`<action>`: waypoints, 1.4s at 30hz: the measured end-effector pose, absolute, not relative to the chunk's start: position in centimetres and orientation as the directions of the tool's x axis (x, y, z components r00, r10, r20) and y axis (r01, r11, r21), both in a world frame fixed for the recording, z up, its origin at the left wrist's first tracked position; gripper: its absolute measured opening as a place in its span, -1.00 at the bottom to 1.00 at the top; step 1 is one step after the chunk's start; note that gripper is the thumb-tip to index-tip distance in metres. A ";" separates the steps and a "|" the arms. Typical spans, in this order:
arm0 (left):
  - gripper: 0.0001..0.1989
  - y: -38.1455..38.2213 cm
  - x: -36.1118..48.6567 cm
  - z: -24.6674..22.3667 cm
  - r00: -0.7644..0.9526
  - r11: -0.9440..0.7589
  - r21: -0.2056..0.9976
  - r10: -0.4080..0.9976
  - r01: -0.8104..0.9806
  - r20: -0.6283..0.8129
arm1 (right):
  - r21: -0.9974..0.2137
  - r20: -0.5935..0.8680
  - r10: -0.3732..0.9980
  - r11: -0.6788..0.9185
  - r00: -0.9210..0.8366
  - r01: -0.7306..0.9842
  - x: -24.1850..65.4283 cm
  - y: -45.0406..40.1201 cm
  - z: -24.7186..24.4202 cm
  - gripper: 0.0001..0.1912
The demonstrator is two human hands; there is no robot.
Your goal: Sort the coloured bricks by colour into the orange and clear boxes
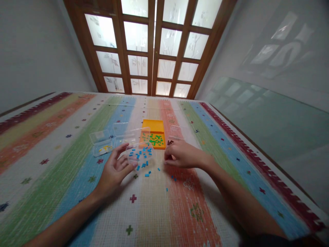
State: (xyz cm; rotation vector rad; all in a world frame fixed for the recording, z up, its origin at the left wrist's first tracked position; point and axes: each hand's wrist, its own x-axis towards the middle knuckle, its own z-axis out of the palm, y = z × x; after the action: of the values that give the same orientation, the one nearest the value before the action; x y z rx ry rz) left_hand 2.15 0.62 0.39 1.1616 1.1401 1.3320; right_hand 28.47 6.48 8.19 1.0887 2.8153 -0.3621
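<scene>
My left hand (114,168) grips the left side of a clear plastic box (131,158), its thumb at the near edge. Small blue pieces (140,155) are in the box, and a few more blue pieces (147,175) lie on the cloth in front of it. To the right, my right hand (177,154) is closed, fingertips bent down near the cloth; anything between them is hidden. Behind it stands a clear box with dark red pieces (170,142). An open orange box (153,125) with green pieces (155,140) stands just behind the blue pieces.
An open clear box (95,151) with yellow pieces stands at the left, beside another clear box (120,140) with pale pieces. A striped cloth (115,219) covers the table. Wooden glazed doors (151,51) are beyond the far edge, with walls on both sides.
</scene>
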 end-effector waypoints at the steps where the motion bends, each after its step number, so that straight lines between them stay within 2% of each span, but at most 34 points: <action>1: -0.33 0.7 2.1 0.3 -0.051 -0.065 0.993 0.997 -0.095 0.061 | -0.175 -0.207 0.642 0.718 -0.738 0.673 28.1 6.4 7.8 -0.85; 4: -0.32 0.6 2.2 0.3 -0.054 -0.064 0.993 0.997 -0.097 0.059 | -0.149 -0.251 0.610 0.743 -0.752 0.653 26.8 6.0 6.3 -0.80; 8: -0.31 0.5 2.3 0.6 -0.048 -0.050 0.994 0.998 -0.097 0.046 | -0.142 -0.230 0.582 0.773 -0.780 0.618 25.7 5.5 5.0 -0.81; 14: -0.27 0.7 2.3 0.5 -0.045 0.086 0.972 0.994 -0.219 -0.098 | -0.117 -0.201 0.626 0.748 -0.753 0.653 25.7 5.3 4.7 -0.79; 22: -0.31 0.7 2.0 0.7 -0.062 0.014 0.988 0.998 -0.151 -0.023 | -0.111 -0.215 0.601 0.768 -0.770 0.631 25.9 5.3 4.8 -0.85; 24: -0.31 0.7 2.0 0.8 -0.060 0.006 0.989 0.998 -0.149 -0.016 | -0.163 -0.207 0.593 0.763 -0.778 0.625 26.4 5.5 5.4 -0.89; 26: -0.32 0.6 2.1 0.7 -0.043 0.011 0.991 0.999 -0.134 -0.017 | -0.273 -0.167 0.591 0.742 -0.789 0.613 27.1 5.7 6.3 -0.93; 29: -0.34 0.3 2.3 0.4 -0.015 0.000 0.992 1.000 -0.125 -0.002 | -0.455 -0.044 0.606 0.696 -0.794 0.556 27.9 5.9 7.5 -0.92; 32: -0.34 -0.2 2.7 0.2 0.031 0.011 0.992 1.000 -0.123 -0.007 | -0.527 0.111 0.640 0.687 -0.760 0.501 28.1 6.1 7.6 -0.96; 37: -0.35 -1.0 3.3 0.2 0.104 0.020 0.993 0.995 -0.119 -0.007 | -0.459 0.259 0.608 0.761 -0.750 0.458 27.1 6.0 6.1 -0.89; 42: -0.32 -1.6 3.7 0.1 0.162 0.050 0.994 0.986 -0.093 -0.034 | -0.331 0.280 0.592 0.798 -0.756 0.503 26.0 5.5 5.2 -0.84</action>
State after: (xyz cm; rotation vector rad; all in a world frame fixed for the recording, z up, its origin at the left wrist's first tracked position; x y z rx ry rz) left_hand 3.75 -1.61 0.07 1.1801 1.0407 1.1043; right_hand 26.01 5.53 5.16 1.0559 3.3307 -0.4245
